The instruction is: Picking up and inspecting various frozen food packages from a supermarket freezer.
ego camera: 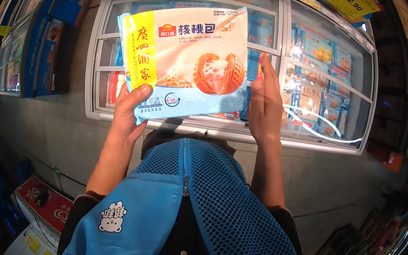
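Note:
My left hand [130, 103] grips a flat plastic bag of frozen buns [181, 63] at its lower left corner, thumb on the front. The bag is tilted slightly, with its printed face towards me. It is peach and light blue with a yellow band and a picture of a split brown bun. My right hand [268, 104] is held upright just beyond the bag's right edge, fingers extended and nothing in its grasp. Both hands are above a glass-topped chest freezer [181, 126], whose left part the bag partly hides.
Blue and pale food packs [315, 47] lie under the freezer's right-hand glass. A yellow price sign [351, 4] stands at its far right corner. More freezer cabinets [13, 62] line the left side. Behind me at lower left is a red-topped white cabinet [46, 200].

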Action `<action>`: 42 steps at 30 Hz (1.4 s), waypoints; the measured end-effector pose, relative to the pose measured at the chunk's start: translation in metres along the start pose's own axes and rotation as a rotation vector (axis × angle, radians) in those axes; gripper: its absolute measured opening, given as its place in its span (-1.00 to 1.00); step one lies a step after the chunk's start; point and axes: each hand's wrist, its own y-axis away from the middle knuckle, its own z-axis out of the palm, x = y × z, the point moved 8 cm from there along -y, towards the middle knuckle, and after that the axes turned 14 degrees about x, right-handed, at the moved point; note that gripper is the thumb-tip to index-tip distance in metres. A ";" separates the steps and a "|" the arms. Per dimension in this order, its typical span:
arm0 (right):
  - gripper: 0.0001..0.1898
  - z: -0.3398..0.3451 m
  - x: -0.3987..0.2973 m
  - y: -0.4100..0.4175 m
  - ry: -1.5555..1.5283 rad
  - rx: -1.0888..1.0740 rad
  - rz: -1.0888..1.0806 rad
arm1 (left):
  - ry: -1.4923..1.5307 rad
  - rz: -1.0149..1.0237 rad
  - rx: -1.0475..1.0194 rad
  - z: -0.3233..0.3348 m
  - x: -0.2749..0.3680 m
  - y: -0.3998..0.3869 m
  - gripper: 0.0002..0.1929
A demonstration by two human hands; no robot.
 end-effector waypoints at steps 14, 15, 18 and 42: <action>-0.29 0.029 -0.006 0.018 -0.760 -0.066 0.328 | 0.025 -0.019 -0.051 0.008 0.000 0.000 -0.36; -0.29 0.029 -0.006 0.018 -0.752 -0.068 0.318 | 0.027 -0.017 -0.056 0.009 0.000 0.001 -0.36; -0.30 0.029 -0.002 0.020 -0.778 -0.067 0.398 | 0.031 -0.016 -0.078 0.008 0.000 0.002 -0.36; -0.32 0.036 0.009 0.026 -0.844 -0.123 0.478 | 0.016 -0.031 -0.111 0.000 -0.005 0.001 -0.35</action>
